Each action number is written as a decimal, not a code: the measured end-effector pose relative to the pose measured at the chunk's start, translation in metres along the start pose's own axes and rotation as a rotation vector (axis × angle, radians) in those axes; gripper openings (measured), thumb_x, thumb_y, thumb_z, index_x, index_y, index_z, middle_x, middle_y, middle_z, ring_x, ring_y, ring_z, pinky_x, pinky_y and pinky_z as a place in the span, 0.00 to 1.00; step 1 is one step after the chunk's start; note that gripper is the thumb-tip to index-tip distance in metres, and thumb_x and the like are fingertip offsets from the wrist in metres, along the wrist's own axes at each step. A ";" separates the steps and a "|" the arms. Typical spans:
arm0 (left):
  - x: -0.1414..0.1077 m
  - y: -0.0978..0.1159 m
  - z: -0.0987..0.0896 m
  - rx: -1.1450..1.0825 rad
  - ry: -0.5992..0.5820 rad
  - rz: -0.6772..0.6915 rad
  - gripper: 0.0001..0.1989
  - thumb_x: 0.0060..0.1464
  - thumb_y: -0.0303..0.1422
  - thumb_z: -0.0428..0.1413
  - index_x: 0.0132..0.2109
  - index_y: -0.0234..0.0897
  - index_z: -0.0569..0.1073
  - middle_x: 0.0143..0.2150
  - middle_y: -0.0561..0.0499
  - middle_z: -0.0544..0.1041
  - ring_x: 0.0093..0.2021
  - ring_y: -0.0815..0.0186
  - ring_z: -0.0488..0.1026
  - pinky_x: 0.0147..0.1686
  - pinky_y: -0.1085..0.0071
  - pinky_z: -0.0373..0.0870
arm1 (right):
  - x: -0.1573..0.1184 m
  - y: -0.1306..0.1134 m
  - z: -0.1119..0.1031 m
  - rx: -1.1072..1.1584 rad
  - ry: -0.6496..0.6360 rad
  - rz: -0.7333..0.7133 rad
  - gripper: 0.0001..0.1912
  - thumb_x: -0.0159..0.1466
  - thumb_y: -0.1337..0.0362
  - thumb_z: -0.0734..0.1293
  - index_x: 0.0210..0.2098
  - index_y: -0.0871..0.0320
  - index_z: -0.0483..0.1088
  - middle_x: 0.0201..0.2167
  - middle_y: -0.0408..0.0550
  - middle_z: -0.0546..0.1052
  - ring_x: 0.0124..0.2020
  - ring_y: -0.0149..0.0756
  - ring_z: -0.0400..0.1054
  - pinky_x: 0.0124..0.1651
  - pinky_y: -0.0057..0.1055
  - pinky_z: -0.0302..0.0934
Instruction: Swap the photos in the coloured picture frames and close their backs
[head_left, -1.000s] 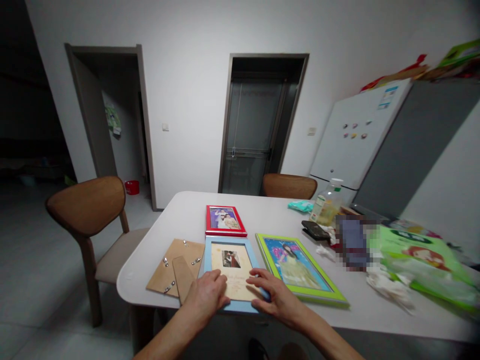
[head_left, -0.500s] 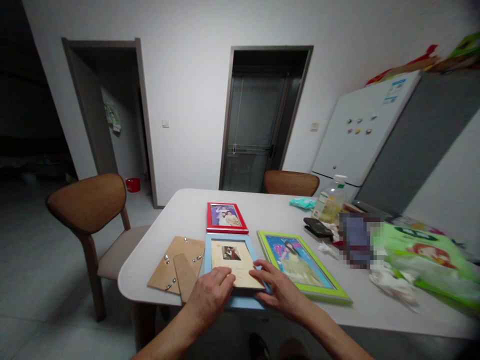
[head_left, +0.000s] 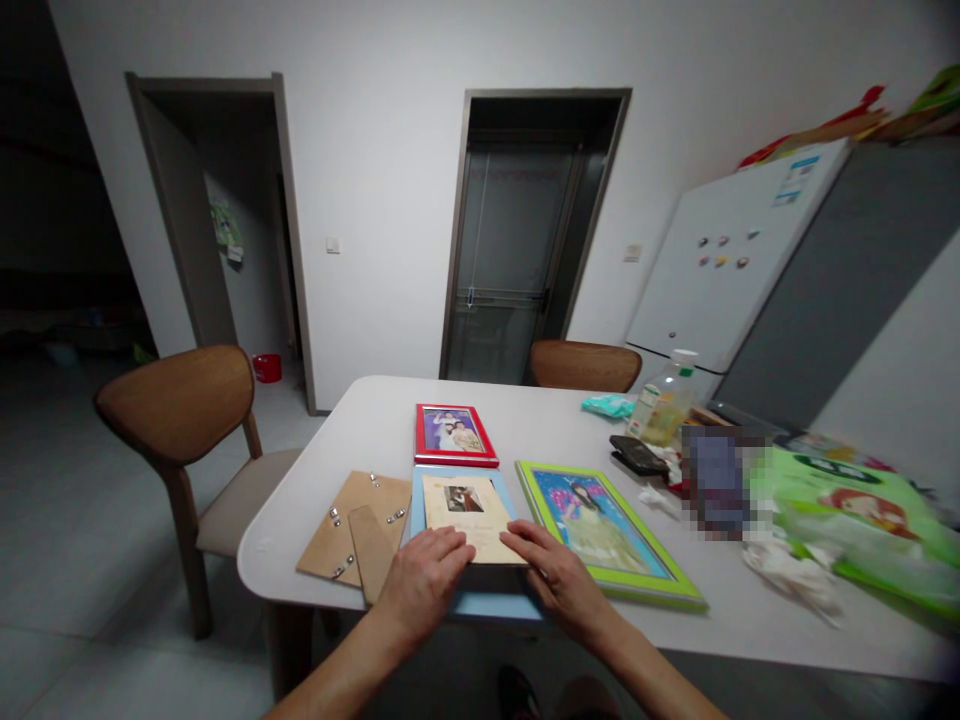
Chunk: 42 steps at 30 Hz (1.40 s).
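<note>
Between my hands is a cream-coloured card with a small picture printed on it, over a light blue photo frame at the table's front edge. My left hand grips the card's near left side, thumb and fingers closed on it. My right hand pinches its near right side. To the left lies a brown backing board with metal clips and a stand leg. A red photo frame lies just beyond the blue one. Right of my right hand is a green photo frame with a picture in it.
On the table's right side are a bottle, a black wallet-like item, crumpled tissues and a green plastic package. Wooden chairs stand at the left and far side of the white table.
The card's near edge has risen a little and the card now covers more of the blue frame's opening. My right hand's fingers have drawn closer together at its edge.
</note>
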<state>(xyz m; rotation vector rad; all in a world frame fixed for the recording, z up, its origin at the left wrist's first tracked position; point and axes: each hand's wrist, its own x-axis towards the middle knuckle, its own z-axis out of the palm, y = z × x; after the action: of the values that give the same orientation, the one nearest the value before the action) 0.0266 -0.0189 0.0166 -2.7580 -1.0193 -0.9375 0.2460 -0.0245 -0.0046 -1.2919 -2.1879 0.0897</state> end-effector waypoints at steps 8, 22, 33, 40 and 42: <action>-0.005 -0.006 0.014 -0.113 -0.078 -0.023 0.13 0.51 0.26 0.49 0.45 0.41 0.67 0.48 0.49 0.70 0.50 0.64 0.64 0.48 0.65 0.62 | -0.009 0.003 0.004 0.023 0.008 0.057 0.22 0.55 0.70 0.54 0.47 0.55 0.65 0.48 0.52 0.66 0.50 0.38 0.59 0.51 0.38 0.56; -0.005 -0.008 0.014 -0.096 -0.058 -0.021 0.12 0.55 0.27 0.45 0.46 0.41 0.67 0.48 0.47 0.69 0.51 0.63 0.63 0.48 0.64 0.63 | -0.009 0.004 0.005 0.031 -0.039 0.059 0.22 0.55 0.69 0.54 0.49 0.55 0.64 0.50 0.51 0.65 0.51 0.39 0.58 0.53 0.40 0.54; -0.012 -0.007 0.003 -0.218 -0.101 -0.069 0.11 0.51 0.26 0.50 0.43 0.39 0.68 0.50 0.48 0.67 0.52 0.66 0.61 0.52 0.69 0.58 | -0.016 -0.001 0.000 0.019 -0.110 0.046 0.22 0.58 0.57 0.57 0.51 0.58 0.61 0.53 0.54 0.62 0.53 0.40 0.56 0.54 0.39 0.53; -0.014 -0.010 0.005 -0.263 -0.071 -0.086 0.09 0.52 0.28 0.50 0.42 0.38 0.69 0.50 0.48 0.67 0.53 0.65 0.60 0.52 0.67 0.59 | -0.019 0.003 0.005 -0.019 -0.048 0.011 0.21 0.59 0.59 0.56 0.50 0.57 0.62 0.52 0.54 0.63 0.53 0.39 0.56 0.54 0.38 0.54; -0.013 -0.010 0.006 -0.271 -0.079 -0.107 0.09 0.51 0.29 0.51 0.41 0.38 0.69 0.50 0.47 0.67 0.52 0.64 0.61 0.51 0.67 0.60 | -0.018 0.003 0.006 -0.026 -0.030 0.002 0.21 0.59 0.59 0.57 0.50 0.57 0.62 0.52 0.54 0.63 0.53 0.39 0.56 0.53 0.38 0.54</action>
<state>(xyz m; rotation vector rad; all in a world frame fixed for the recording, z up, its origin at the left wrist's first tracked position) 0.0153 -0.0170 0.0029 -3.0077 -1.1396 -1.0618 0.2518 -0.0360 -0.0193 -1.3154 -2.2199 0.0821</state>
